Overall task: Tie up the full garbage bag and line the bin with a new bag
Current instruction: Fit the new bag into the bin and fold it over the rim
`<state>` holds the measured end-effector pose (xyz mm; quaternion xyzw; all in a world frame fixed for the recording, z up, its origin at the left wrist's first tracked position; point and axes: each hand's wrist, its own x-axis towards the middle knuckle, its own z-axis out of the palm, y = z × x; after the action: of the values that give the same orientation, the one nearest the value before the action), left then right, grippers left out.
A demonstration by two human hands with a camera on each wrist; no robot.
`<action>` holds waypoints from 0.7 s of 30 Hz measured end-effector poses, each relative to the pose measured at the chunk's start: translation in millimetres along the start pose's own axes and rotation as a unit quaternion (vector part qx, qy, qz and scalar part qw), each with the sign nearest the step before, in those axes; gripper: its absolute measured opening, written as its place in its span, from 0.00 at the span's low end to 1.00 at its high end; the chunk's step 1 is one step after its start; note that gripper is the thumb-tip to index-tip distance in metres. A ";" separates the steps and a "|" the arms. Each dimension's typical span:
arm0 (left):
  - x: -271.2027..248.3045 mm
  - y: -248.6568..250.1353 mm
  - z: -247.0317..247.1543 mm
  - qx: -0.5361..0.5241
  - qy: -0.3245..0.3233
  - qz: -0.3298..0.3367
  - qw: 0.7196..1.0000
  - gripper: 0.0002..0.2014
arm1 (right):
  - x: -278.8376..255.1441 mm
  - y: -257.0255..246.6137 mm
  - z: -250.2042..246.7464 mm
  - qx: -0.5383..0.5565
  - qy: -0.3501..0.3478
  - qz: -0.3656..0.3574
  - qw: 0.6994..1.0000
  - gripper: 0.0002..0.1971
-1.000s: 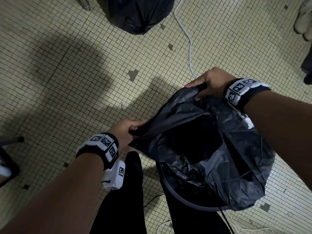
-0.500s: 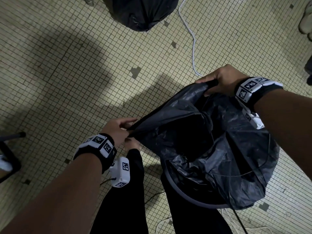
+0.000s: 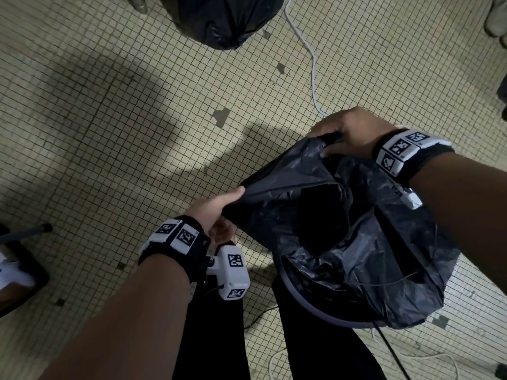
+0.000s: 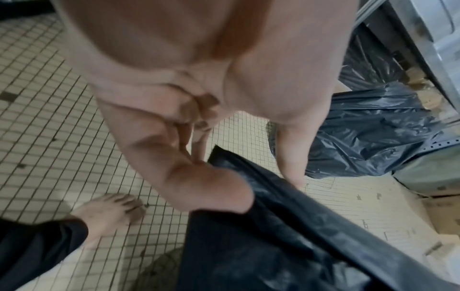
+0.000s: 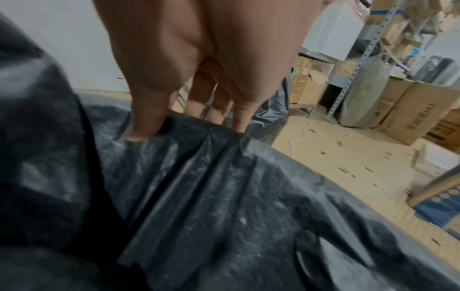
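While the full bag (image 3: 225, 20) sat aside, left hand (image 3: 216, 209) and right hand (image 3: 348, 133) — fingers pinching the new bag (image 3: 356, 242) — held its mouth over the bin (image 3: 307, 305); seating remained.

bare forearms, marker-tagged black wristbands (image 3: 175, 239), black trousers (image 3: 214, 338), barefoot

The new bag (image 3: 343, 242) sits in the bin (image 3: 307, 305) right before my legs. My left hand (image 3: 216, 212) is at the bin's near left, my right hand (image 3: 348, 133) beyond it. The full bag (image 3: 225, 17) lies well beyond the bin, a cable (image 3: 310, 56) to that bag's right.
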<state>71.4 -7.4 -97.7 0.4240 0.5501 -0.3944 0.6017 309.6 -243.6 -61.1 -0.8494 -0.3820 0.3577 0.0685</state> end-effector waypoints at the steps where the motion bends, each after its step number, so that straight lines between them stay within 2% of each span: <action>1: -2.7 0.6 3.6 -0.012 0.001 0.002 1.000 0.30 | 1.8 -5.7 0.6 0.000 -0.010 -0.021 1.000 0.22; 4: -6.0 0.1 13.0 -0.067 0.008 0.030 0.997 0.21 | 5.2 -14.9 2.0 -0.011 -0.017 -0.044 0.999 0.18; 7: -3.6 -1.7 15.0 -0.153 -0.003 0.006 0.988 0.24 | 5.1 -16.1 4.5 -0.005 0.001 -0.032 0.999 0.17; 9: 0.6 -1.3 15.7 -0.152 0.006 0.001 0.988 0.24 | 4.5 -16.2 6.2 0.006 0.012 -0.022 1.000 0.16; 13: 6.8 -0.5 21.4 -0.129 0.034 0.026 0.991 0.08 | 4.2 -17.5 7.0 0.034 0.023 0.001 0.999 0.17; 15: 9.2 -2.5 19.7 -0.117 0.039 0.037 0.992 0.05 | 4.2 -17.6 5.7 0.040 0.018 0.015 0.999 0.18; 17: 10.1 -9.2 13.1 -0.123 0.050 0.069 0.989 0.11 | 4.8 -17.0 2.9 0.039 0.018 0.030 0.999 0.19; 19: 8.8 -21.4 3.7 -0.114 0.030 0.123 0.985 0.17 | 4.6 -16.3 -1.0 0.039 0.027 0.049 0.998 0.19; 21: 6.3 -35.4 -5.2 -0.040 0.003 0.187 0.982 0.23 | 2.6 -14.9 -3.2 0.031 0.037 0.076 0.996 0.18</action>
<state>36.9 -14.2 -106.9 0.4962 0.4785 -0.2513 0.6794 303.9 -230.9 -54.5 -0.8863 -0.3021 0.3417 0.0810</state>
